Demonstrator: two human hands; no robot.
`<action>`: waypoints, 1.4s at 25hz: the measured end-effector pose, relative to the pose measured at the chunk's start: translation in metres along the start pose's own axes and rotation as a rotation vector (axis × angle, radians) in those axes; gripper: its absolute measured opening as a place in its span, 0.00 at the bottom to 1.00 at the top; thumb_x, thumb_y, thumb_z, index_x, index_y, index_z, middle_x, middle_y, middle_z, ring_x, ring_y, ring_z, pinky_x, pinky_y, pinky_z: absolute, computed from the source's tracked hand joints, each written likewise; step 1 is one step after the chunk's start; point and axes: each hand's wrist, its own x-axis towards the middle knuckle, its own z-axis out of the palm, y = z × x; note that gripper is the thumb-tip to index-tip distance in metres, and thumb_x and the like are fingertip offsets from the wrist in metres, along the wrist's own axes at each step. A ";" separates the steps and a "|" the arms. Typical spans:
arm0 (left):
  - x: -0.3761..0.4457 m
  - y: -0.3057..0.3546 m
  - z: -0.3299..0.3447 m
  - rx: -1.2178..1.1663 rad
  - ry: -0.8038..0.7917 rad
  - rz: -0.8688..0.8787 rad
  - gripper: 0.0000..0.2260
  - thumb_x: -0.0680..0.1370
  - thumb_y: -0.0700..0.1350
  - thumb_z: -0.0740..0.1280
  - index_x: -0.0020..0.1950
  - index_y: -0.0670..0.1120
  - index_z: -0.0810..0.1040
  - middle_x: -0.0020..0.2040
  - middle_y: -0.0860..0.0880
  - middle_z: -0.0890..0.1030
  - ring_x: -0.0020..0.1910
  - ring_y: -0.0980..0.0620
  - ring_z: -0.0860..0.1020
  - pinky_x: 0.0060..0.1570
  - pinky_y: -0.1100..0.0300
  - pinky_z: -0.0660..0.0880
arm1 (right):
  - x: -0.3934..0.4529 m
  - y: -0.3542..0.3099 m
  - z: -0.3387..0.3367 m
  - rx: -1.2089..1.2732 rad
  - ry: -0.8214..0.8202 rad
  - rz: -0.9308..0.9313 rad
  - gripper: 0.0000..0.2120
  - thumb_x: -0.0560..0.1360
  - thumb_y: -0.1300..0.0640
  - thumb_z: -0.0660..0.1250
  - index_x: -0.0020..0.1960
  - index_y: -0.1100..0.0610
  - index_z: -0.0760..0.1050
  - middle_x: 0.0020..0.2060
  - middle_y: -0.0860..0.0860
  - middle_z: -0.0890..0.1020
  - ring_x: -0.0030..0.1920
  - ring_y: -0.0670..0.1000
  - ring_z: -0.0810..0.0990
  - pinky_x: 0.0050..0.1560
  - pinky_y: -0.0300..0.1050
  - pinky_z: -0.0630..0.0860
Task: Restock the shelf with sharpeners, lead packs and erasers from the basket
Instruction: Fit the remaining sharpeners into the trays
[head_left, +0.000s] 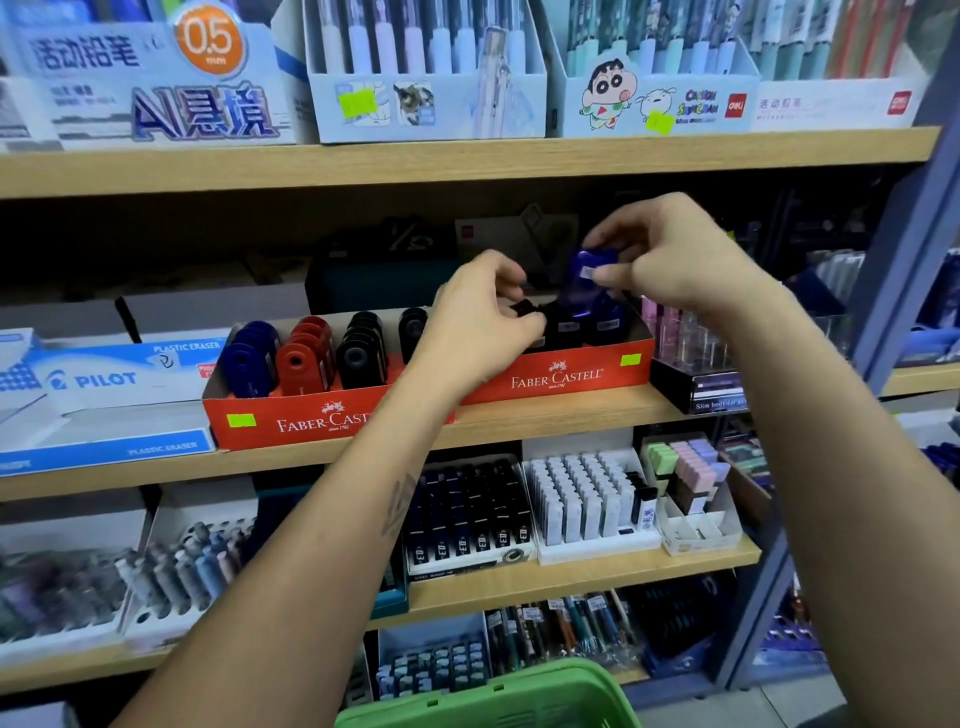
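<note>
A blue sharpener (584, 280) is pinched by the right hand (670, 260) above the red display box (556, 376) on the shelf (571, 413). A black sharpener (524, 307) is gripped by the left hand's (478, 322) curled fingers. A green basket (493, 699) is seen below both hands.

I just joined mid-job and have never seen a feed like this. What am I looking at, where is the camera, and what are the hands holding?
There is no machine: a person wears one camera on the head, looking down at their own hands. The right hand pinches a blue sharpener above the red Faber-Castell tray, which holds rows of blue, red and black sharpeners on the middle shelf. The left hand grips a small dark item, too hidden to identify. The green basket sits below.
</note>
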 end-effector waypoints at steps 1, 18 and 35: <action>0.000 -0.001 -0.001 0.128 0.020 0.058 0.10 0.72 0.43 0.73 0.53 0.50 0.81 0.45 0.55 0.82 0.43 0.59 0.81 0.47 0.61 0.78 | 0.002 0.005 -0.003 -0.132 0.045 0.039 0.13 0.72 0.63 0.75 0.54 0.51 0.82 0.44 0.49 0.82 0.46 0.53 0.81 0.47 0.45 0.77; -0.001 -0.017 0.013 0.535 -0.211 0.085 0.12 0.77 0.38 0.70 0.56 0.53 0.83 0.53 0.52 0.82 0.56 0.51 0.78 0.55 0.51 0.80 | -0.005 0.015 0.008 -0.537 -0.059 0.126 0.12 0.71 0.67 0.74 0.48 0.52 0.85 0.55 0.55 0.82 0.53 0.56 0.80 0.52 0.49 0.79; -0.009 -0.009 0.002 0.469 -0.258 0.086 0.13 0.74 0.33 0.69 0.48 0.51 0.84 0.44 0.54 0.82 0.47 0.56 0.80 0.51 0.56 0.81 | -0.011 0.000 0.014 -0.635 -0.037 0.114 0.10 0.73 0.64 0.66 0.47 0.53 0.83 0.53 0.58 0.82 0.51 0.61 0.80 0.50 0.57 0.81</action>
